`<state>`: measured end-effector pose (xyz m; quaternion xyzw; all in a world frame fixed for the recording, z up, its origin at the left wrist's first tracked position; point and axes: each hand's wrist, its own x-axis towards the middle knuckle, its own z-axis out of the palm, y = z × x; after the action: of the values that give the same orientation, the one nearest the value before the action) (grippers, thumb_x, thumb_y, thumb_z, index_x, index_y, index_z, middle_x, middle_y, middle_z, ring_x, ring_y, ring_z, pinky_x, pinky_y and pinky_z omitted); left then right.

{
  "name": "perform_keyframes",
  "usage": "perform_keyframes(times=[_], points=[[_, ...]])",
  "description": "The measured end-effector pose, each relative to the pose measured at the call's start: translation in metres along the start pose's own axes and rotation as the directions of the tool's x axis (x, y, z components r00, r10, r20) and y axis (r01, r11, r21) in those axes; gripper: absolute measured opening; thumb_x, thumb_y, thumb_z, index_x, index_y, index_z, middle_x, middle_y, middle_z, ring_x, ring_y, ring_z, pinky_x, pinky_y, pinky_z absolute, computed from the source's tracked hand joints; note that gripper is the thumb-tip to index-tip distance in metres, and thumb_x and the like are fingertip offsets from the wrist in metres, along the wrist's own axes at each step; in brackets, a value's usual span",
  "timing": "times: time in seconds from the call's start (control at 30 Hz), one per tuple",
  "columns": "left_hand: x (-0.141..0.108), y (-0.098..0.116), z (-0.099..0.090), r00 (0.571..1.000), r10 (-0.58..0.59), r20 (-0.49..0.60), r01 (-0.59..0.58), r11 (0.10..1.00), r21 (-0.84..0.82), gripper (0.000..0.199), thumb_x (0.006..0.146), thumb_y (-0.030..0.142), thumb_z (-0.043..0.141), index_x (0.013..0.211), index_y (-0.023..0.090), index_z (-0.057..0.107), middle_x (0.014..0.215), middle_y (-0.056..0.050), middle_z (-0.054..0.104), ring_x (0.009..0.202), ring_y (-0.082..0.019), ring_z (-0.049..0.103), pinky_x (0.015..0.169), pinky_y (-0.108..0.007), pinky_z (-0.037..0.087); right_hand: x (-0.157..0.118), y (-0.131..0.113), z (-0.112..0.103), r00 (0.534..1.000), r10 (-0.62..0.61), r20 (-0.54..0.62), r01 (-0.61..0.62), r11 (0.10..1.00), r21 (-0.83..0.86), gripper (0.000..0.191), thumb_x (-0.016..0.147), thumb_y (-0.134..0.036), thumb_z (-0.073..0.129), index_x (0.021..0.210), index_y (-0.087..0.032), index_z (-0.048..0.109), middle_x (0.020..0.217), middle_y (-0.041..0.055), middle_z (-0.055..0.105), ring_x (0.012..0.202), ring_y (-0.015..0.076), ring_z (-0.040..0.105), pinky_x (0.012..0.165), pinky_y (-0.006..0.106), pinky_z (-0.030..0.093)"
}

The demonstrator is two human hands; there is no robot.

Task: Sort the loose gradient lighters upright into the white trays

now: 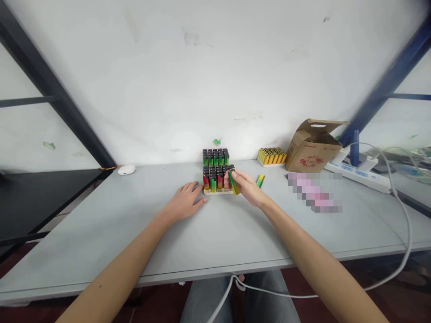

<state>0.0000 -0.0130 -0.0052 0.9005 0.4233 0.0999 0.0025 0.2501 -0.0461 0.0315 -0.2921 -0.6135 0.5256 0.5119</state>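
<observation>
Upright lighters with black tops, red and green, stand in rows in a pale tray (218,193) against which my left hand (183,202) rests. That hand lies on the table with its fingers stretched out, fingertips at the tray's left side. My right hand (248,187) is closed round a green and yellow lighter (235,184), held tilted at the tray's right front corner. Behind stands a second block of green lighters (216,157), its base hidden. One loose green and yellow lighter (260,181) lies on the table to the right of my right hand.
Yellow cylinders (272,155) stand in a white tray by the wall. Right of them are an open cardboard box (311,152), a blurred-out pink item (313,192) and a white power strip (362,176). A white cable (408,224) loops over the table edge. A white case (126,170) sits left.
</observation>
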Motion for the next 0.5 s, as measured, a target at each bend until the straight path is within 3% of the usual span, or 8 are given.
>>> perform_keyframes(times=[0.1,0.17,0.5], points=[[0.0,0.0,0.001,1.0,0.006,-0.013,-0.006,1.0,-0.005,0.049,0.099,0.049,0.036,0.135,0.018,0.047,0.139,-0.016,0.047,0.131,-0.031,0.043,0.108,-0.049,0.037,-0.002,0.001,0.003,0.979,-0.206,-0.007,0.19,0.915,-0.355,0.027,0.09,-0.045,0.059,0.094,-0.021,0.07,0.096,0.0056,0.059,0.089,0.0175,0.056,0.081,0.032,0.046],[0.0,0.0,0.001,1.0,0.005,-0.017,-0.006,1.0,-0.011,0.048,0.098,0.049,0.036,0.134,0.018,0.048,0.139,-0.016,0.048,0.131,-0.031,0.043,0.107,-0.049,0.037,-0.003,0.003,0.004,0.965,-0.263,-0.008,0.226,0.843,-0.489,0.023,0.088,-0.04,0.063,0.099,-0.022,0.072,0.098,0.0064,0.058,0.088,0.018,0.056,0.078,0.033,0.047],[0.0,-0.002,0.003,0.999,0.018,-0.029,-0.018,1.0,-0.016,0.047,0.098,0.048,0.036,0.134,0.019,0.047,0.139,-0.015,0.048,0.13,-0.031,0.044,0.107,-0.049,0.038,-0.002,0.013,0.001,0.949,-0.312,-0.044,0.188,0.672,-0.716,0.023,0.088,-0.026,0.06,0.108,-0.022,0.071,0.099,0.0062,0.07,0.079,0.0165,0.061,0.068,0.03,0.048]])
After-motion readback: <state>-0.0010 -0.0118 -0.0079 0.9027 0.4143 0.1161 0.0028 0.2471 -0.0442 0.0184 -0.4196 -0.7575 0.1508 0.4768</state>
